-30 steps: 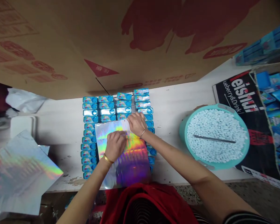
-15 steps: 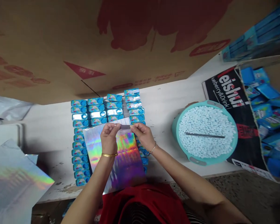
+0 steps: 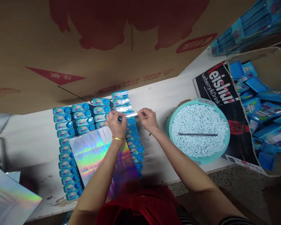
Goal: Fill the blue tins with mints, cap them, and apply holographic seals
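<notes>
Black carton reads "ueberry&Drink"; both hands pinch strip.

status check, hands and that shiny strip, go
Left hand and right hand each pinch an end of a holographic strip, held level above the blue tins. Holographic sheet lies on the tins below. Nothing between the hands.

Soft, even light falls from above, rainbow glare flares on the holographic sheet, and edges at 9 o'clock blur.
</notes>
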{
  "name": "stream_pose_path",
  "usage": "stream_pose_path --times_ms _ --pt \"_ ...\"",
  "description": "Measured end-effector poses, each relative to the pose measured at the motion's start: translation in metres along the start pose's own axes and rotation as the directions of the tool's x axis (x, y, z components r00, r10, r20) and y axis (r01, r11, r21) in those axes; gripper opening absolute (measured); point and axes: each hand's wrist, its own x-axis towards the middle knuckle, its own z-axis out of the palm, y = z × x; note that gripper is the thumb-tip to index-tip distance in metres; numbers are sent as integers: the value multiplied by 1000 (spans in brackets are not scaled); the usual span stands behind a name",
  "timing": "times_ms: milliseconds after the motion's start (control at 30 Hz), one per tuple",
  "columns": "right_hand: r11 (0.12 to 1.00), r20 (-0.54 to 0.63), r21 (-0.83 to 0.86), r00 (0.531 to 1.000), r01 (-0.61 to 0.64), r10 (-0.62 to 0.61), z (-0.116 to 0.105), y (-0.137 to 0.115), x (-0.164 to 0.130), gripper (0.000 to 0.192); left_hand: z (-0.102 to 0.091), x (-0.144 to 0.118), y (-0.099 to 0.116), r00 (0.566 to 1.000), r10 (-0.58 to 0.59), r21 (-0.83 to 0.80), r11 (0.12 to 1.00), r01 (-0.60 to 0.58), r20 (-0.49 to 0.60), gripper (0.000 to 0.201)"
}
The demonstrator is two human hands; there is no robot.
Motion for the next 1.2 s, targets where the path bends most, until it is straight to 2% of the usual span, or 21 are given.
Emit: stream_pose_path --times_ms 167,300,367,467,567,700,767,867,933,1000,1067,1133,1200 --pt "996 38 -83 999 21 -18 10 9 5 20 8 2 -3 999 26 114 993 -30 33 10" --pt "999 29 -35 999 -21 22 20 19 2 15 6 2 -6 999 43 194 980 -47 23 13" --pt "1000 -23 31 1000 -4 4 24 23 -5 27 1 -1 -8 996 80 218 972 -86 37 21" --pt "987 -36 92 991 134 -131 28 28 -19 42 -7 -9 -15 966 207 260 935 -242 154 31" --pt "976 53 46 975 212 -215 32 33 -29 49 -7 -17 -21 924 267 294 891 -345 273 41" --pt "960 236 -169 955 224 -181 31 43 -28 55 -5 -19 -24 898 293 290 873 -391 330 43" --pt "937 255 -272 955 221 -152 24 42 -25 53 -15 -16 -29 883 333 241 875 -420 330 43" --pt "938 80 -284 980 199 -184 13 24 -27 43 -49 -11 -50 890 368 185 887 -423 271 38" --pt "938 16 -222 963 265 -269 15 0 -33 39 -78 -9 -72 916 340 230 894 -385 212 31" --pt "906 88 -151 918 396 -387 27 -29 -43 36 -103 -8 -96 928 320 305 879 -366 189 26" --pt "854 221 -93 847 512 -484 50 -55 -53 35 -116 -8 -117 908 350 332 849 -411 231 27" --pt "820 346 -66 784 569 -516 75 -74 -61 36 -119 -8 -130 872 396 315 820 -477 288 30" --pt "816 425 -78 760 573 -492 96 -82 -66 37 -114 -8 -137 850 425 307 801 -514 313 32"
